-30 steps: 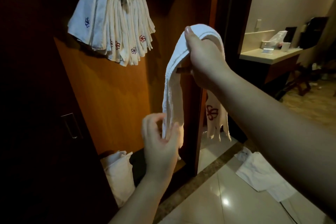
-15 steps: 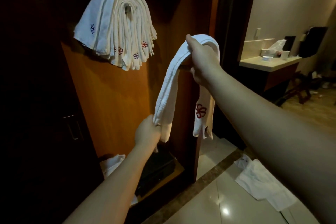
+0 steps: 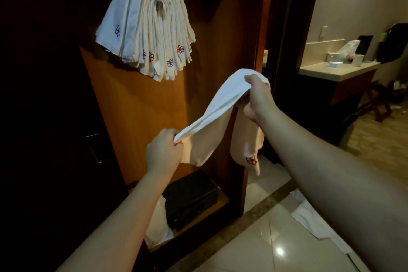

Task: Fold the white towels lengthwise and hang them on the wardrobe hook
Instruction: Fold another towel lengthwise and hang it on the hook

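Glossy tiled floor (image 3: 254, 247) — a crumpled white towel (image 3: 313, 221) lies on it, at right.

Your right hand (image 3: 257, 97) grips the top of a white towel (image 3: 217, 108) draped over it, one end with a red flower mark hanging below your wrist, while your left hand (image 3: 164, 152) pinches the other end lower and to the left, so the cloth runs taut on a slant between them. Above and left, a stack of towels (image 3: 145, 26) hangs over the hook (image 3: 159, 5) on the wooden wardrobe panel (image 3: 136, 117). Below sits a black box (image 3: 189, 197) on the shelf, and another towel (image 3: 313, 218) lies on the tiled floor to the right.
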A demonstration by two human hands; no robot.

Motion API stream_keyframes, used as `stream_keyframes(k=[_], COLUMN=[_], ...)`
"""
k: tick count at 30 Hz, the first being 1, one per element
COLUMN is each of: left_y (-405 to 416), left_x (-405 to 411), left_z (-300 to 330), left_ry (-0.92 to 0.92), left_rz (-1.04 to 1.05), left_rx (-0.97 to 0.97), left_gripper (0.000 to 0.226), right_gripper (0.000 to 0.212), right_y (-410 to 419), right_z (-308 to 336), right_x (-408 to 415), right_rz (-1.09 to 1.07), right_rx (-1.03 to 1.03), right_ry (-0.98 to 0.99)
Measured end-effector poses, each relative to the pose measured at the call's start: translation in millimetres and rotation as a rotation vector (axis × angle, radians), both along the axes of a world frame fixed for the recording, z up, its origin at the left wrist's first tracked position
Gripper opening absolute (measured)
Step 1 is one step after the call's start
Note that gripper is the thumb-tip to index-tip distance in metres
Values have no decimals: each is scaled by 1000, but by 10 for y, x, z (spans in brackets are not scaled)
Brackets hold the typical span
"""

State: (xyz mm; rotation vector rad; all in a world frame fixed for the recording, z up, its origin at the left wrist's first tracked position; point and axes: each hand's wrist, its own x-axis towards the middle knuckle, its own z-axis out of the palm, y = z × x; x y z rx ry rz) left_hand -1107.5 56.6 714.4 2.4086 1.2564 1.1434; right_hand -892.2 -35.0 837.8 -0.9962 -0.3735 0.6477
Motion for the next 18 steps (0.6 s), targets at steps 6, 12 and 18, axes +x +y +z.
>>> stream_keyframes(k=[6,12,18], left_y=[23,-83,-194], left_x=[-191,-411,-315], left_z=[-163,183,70], left_ry=[-292,-1120,-769], left_rz=[15,-361,-441], left_rx=[-171,-332,-693], left_gripper=[8,35,38], right_gripper=[26,26,36], right_y=[-53,-176,-268], right_z=[233,466,455], right_x=[-18,10,54], right_rz=[-25,41,29], right_rx=[46,130,60], right_ry=[-143,-118,-152])
